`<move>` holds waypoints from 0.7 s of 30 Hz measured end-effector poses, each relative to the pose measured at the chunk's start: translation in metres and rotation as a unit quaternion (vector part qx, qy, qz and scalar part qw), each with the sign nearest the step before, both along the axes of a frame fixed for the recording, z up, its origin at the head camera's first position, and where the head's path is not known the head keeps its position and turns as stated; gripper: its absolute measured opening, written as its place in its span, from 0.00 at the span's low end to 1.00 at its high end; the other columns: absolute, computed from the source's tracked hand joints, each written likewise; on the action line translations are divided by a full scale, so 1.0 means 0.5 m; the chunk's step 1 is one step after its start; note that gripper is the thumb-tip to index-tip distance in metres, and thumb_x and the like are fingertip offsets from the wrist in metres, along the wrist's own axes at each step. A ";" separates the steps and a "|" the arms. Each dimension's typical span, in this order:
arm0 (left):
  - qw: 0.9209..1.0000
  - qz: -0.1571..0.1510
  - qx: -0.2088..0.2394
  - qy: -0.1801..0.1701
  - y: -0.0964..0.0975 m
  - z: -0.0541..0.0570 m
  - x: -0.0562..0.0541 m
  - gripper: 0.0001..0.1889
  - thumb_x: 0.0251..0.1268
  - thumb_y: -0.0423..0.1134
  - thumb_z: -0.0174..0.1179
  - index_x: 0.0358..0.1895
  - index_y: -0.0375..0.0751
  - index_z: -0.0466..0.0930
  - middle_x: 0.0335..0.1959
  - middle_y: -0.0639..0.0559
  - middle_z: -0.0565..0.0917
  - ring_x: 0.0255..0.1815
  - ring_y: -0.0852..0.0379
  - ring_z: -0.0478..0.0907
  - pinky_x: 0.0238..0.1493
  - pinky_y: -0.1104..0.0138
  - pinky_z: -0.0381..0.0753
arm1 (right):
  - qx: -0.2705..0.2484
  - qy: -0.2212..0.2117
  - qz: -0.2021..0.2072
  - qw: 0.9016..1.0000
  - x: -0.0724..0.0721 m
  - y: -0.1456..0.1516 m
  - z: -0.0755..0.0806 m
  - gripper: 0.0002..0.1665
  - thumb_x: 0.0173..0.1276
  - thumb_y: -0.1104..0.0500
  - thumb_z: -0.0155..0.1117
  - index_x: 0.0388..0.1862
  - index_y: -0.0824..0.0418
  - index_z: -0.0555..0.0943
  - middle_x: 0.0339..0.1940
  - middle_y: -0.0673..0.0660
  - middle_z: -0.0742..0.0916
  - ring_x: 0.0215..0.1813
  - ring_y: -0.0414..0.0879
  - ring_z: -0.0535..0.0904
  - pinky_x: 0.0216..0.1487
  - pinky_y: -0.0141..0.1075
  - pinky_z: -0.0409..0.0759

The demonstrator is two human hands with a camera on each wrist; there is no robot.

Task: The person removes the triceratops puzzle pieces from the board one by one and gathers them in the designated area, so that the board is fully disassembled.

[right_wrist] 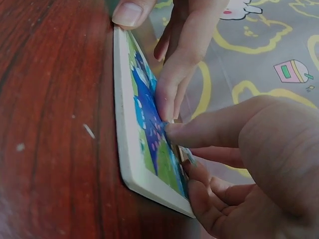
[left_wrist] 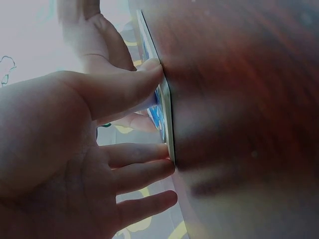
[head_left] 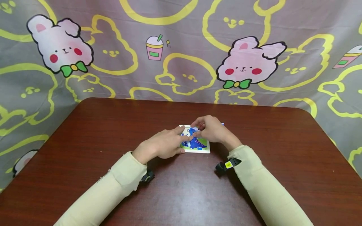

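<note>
A small white-framed puzzle board (head_left: pixel 204 150) with a blue and green picture is lying flat near the middle of the dark red tabletop (head_left: pixel 107 131). The left hand (head_left: pixel 164 145) is steadying it, thumb at the near edge and straight fingers (left_wrist: pixel 144 82) pressing on its face, its grip relaxed and closed on nothing. The right hand (head_left: pixel 210 128) is pinching a puzzle piece (right_wrist: pixel 185 154) between thumb and curled fingers at the picture's surface. No readable writing is showing on the board. A cloth backdrop (head_left: pixel 181 47) printed with pink rabbits is hanging behind.

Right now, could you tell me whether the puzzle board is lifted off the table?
No, the puzzle board lies flat on the table, its white edge against the wood.
</note>
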State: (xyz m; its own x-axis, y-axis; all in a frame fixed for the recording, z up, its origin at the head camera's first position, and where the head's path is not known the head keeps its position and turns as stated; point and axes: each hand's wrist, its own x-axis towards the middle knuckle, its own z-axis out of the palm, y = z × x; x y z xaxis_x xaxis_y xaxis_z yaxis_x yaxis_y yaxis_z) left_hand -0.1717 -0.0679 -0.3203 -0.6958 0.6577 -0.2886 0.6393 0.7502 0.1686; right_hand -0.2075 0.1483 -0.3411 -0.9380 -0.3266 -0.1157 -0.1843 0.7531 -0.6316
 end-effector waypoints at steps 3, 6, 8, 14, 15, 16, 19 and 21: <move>1.000 0.000 -0.001 -0.001 0.000 0.000 0.000 0.32 0.80 0.51 0.60 0.83 0.61 0.65 0.88 0.35 0.54 0.79 0.35 0.71 0.76 0.44 0.74 | 0.001 -0.002 0.005 1.000 0.000 0.002 0.002 0.19 0.67 0.61 0.77 0.57 0.57 0.90 0.51 0.58 0.90 0.51 0.53 0.82 0.57 0.48 0.84; 1.000 -0.001 -0.001 0.000 0.000 0.000 0.000 0.31 0.81 0.51 0.60 0.83 0.60 0.65 0.87 0.35 0.54 0.80 0.34 0.70 0.76 0.44 0.74 | 0.001 -0.002 0.011 1.000 -0.001 0.003 0.003 0.19 0.67 0.61 0.77 0.57 0.57 0.90 0.51 0.58 0.90 0.50 0.52 0.82 0.56 0.47 0.84; 1.000 -0.003 -0.001 0.000 -0.001 0.000 0.000 0.31 0.81 0.51 0.60 0.82 0.60 0.66 0.87 0.35 0.54 0.80 0.34 0.70 0.76 0.43 0.73 | 0.001 -0.004 0.013 1.000 -0.001 0.004 0.002 0.19 0.68 0.61 0.76 0.57 0.57 0.90 0.51 0.58 0.90 0.50 0.52 0.82 0.55 0.46 0.84; 1.000 -0.005 0.001 0.002 -0.002 -0.002 -0.001 0.31 0.81 0.51 0.60 0.82 0.60 0.66 0.87 0.35 0.55 0.81 0.35 0.69 0.76 0.44 0.74 | 0.002 -0.005 0.013 1.000 -0.004 0.007 -0.001 0.18 0.69 0.60 0.75 0.58 0.55 0.90 0.50 0.57 0.90 0.49 0.51 0.81 0.52 0.43 0.83; 1.000 -0.006 0.002 0.003 -0.002 -0.002 0.000 0.31 0.81 0.51 0.60 0.82 0.60 0.67 0.87 0.34 0.55 0.81 0.34 0.69 0.76 0.44 0.74 | 0.003 -0.005 0.014 1.000 -0.005 0.008 -0.002 0.18 0.69 0.59 0.74 0.58 0.55 0.90 0.49 0.57 0.90 0.48 0.51 0.81 0.51 0.43 0.82; 1.000 -0.007 0.003 0.004 -0.002 -0.002 -0.001 0.31 0.81 0.51 0.60 0.82 0.60 0.67 0.87 0.34 0.55 0.81 0.34 0.69 0.76 0.44 0.74 | 0.003 -0.006 0.014 1.000 -0.006 0.009 -0.003 0.18 0.70 0.59 0.74 0.58 0.55 0.90 0.49 0.57 0.90 0.48 0.51 0.81 0.51 0.42 0.82; 1.000 -0.007 0.003 0.004 -0.001 -0.002 -0.001 0.31 0.80 0.51 0.60 0.82 0.60 0.66 0.87 0.34 0.55 0.81 0.35 0.69 0.76 0.44 0.73 | 0.004 -0.006 0.013 1.000 -0.007 0.011 -0.004 0.18 0.70 0.58 0.74 0.58 0.55 0.90 0.47 0.56 0.90 0.47 0.51 0.80 0.48 0.41 0.81; 1.000 -0.008 0.004 0.005 -0.001 -0.002 -0.001 0.31 0.80 0.51 0.61 0.82 0.59 0.67 0.87 0.34 0.55 0.80 0.34 0.69 0.76 0.44 0.74 | 0.003 -0.006 0.014 1.000 -0.007 0.013 -0.004 0.18 0.70 0.58 0.74 0.58 0.55 0.90 0.46 0.56 0.89 0.46 0.51 0.80 0.47 0.40 0.80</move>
